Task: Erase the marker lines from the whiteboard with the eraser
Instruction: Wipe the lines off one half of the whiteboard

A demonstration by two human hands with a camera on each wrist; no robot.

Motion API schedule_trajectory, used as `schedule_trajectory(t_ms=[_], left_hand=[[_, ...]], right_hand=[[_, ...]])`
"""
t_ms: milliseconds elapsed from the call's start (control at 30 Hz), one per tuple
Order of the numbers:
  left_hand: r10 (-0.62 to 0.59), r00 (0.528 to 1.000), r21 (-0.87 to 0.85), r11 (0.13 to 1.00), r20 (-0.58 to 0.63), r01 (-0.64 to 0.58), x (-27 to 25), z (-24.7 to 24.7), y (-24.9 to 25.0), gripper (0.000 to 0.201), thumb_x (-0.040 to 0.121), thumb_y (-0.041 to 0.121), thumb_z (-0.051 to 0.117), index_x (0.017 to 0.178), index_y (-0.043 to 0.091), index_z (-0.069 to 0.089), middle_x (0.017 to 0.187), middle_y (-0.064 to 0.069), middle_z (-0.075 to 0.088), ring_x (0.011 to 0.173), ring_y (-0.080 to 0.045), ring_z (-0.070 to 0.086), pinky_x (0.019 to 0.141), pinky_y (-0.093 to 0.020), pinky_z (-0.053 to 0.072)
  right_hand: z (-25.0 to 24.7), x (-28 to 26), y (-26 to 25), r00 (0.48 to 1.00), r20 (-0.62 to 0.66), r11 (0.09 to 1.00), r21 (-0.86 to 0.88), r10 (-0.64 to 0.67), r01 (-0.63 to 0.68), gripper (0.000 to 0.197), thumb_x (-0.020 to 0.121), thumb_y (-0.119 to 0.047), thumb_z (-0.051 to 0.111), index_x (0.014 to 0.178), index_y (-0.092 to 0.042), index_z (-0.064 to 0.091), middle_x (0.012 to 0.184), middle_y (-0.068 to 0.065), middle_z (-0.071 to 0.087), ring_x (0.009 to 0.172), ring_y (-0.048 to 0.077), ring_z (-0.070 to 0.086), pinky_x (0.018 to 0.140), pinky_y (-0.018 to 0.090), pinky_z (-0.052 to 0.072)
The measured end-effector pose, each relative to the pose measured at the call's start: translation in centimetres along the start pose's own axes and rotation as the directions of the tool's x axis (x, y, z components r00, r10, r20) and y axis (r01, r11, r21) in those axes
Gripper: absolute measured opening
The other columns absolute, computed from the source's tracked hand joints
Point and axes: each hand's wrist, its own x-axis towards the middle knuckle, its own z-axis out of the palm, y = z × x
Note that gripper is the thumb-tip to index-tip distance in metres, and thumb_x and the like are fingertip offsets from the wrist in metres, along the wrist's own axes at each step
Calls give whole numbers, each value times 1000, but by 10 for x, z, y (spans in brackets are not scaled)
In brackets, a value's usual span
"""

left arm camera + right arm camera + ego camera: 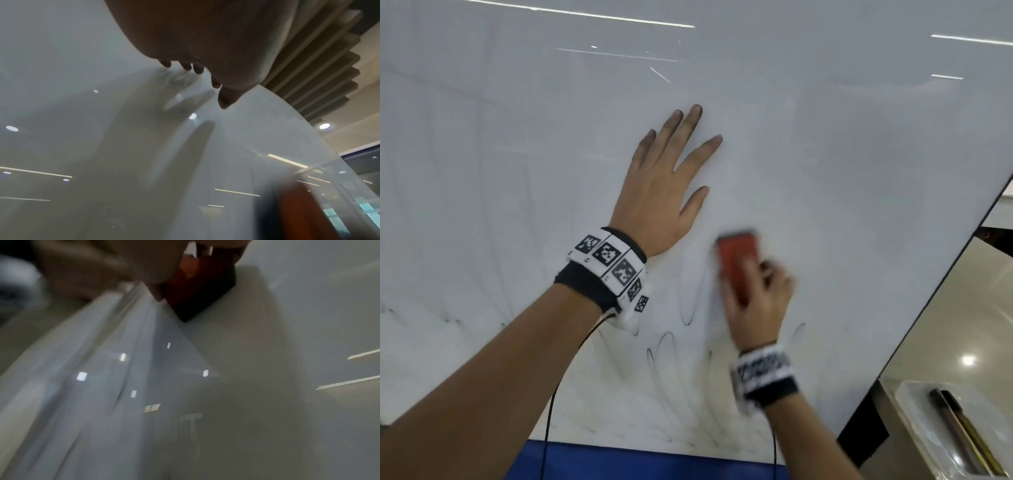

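Observation:
A glossy whiteboard (825,154) fills the head view. Thin black marker loops (688,313) remain on its lower part, with faint smears around them. My left hand (671,185) lies flat on the board, fingers straight and spread. Just right of it and lower, my right hand (756,301) grips a red eraser (738,262) pressed against the board; both are motion-blurred. The right wrist view shows the eraser (195,287) with its dark pad on the whiteboard (287,353), thumb beside it. In the left wrist view the fingertips (185,65) touch the whiteboard (61,65), and the eraser (298,211) blurs at the lower right.
The board's dark right edge (941,301) runs diagonally, with a pale floor beyond it. A clear tray (917,421) holding dark sticks sits at the lower right. A blue strip (637,462) borders the board's bottom edge. Cables hang from both wristbands.

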Motion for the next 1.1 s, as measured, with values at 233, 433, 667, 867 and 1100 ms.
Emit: schedule_trajectory(t_ms=[233,433,667,867,1100], left_hand=[[-343,911,-32,938,-229,345,-23,-45,-81,64,101,45,54,157,25,33,170,-14,11,158,-35,7,125,-57,15],[-507,832,-39,858,-225,512,-51,-43,-132,71,101,60,47,160,29,24,171,-12,7,158,-33,6,124,-57,18],[-445,872,25,888,-204,459,-56,-42,-140,73,102,62,43,162,29,19,171,-14,6,158,-34,7,124,-53,18],[-425,877,46,894,-222,445,-62,-37,-143,71,104,61,40,162,28,17,170,-14,6,158,-34,5,126,-54,17],[-433,870,54,888,-233,457,-62,-30,-141,70,105,59,38,163,25,17,170,-16,7,158,-35,6,126,-55,15]], right_hand=[[-5,-21,7,975,112,981,19,-193,192,38,77,-28,88,111,-21,72,107,14,62,79,29,48,70,42,49],[-18,107,-5,906,-333,963,165,259,-215,52,75,-38,88,119,-16,69,102,14,61,88,35,58,76,48,52],[30,-66,-33,963,214,986,9,-164,166,53,70,-33,92,109,-27,57,92,9,66,78,27,48,69,44,48],[-6,119,-41,936,-339,993,96,94,-65,43,75,-34,88,108,-13,72,108,19,59,94,33,54,86,34,45],[39,-21,-56,999,-2,990,137,37,-36,32,74,-17,91,100,-6,76,114,20,57,96,35,56,85,44,52]])
